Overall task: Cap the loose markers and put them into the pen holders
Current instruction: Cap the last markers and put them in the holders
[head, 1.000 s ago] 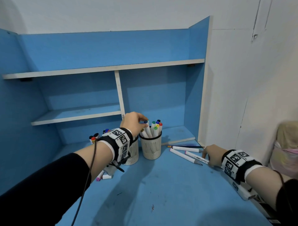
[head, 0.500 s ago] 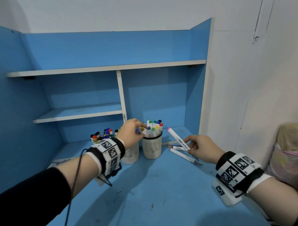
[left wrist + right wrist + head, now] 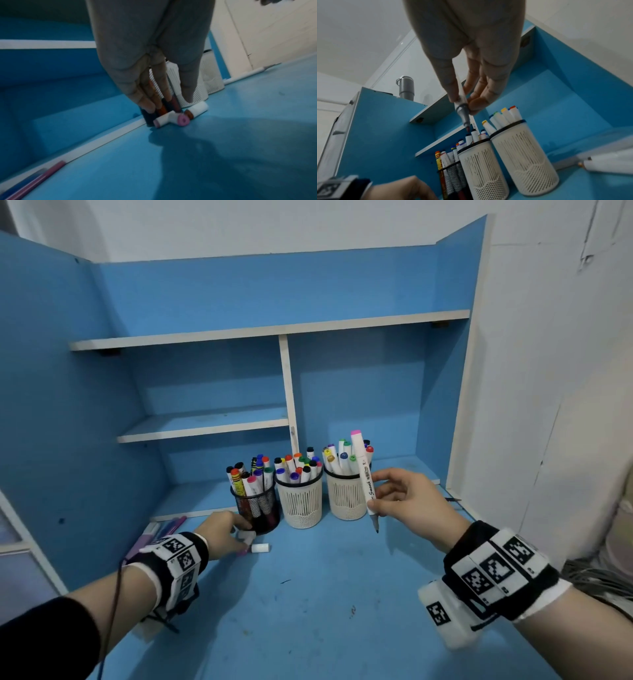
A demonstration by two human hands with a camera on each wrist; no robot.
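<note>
1. Right hand (image 3: 407, 501) pinches a white marker (image 3: 363, 474) near upright: pink cap on top, bare dark tip pointing down, held just in front of the right white holder (image 3: 346, 501).
2. Left hand (image 3: 219, 534) is down on the desk (image 3: 308, 611) beside the black mesh holder (image 3: 257, 508), fingers extended over three loose caps (image 3: 173, 119). Whether any cap is actually gripped, I cannot tell; fingertips look close to or touching them.
3. Done, by my reading: all three holders, including the middle white holder (image 3: 299, 501), are packed with capped markers.
4. Left: the held marker needs its lower cap, then goes into a holder. More loose markers (image 3: 606, 165) lie on the desk right of the holders; coloured pens (image 3: 164, 529) lie at the far left.
5. Judgement: well along, a few markers to go.
</note>
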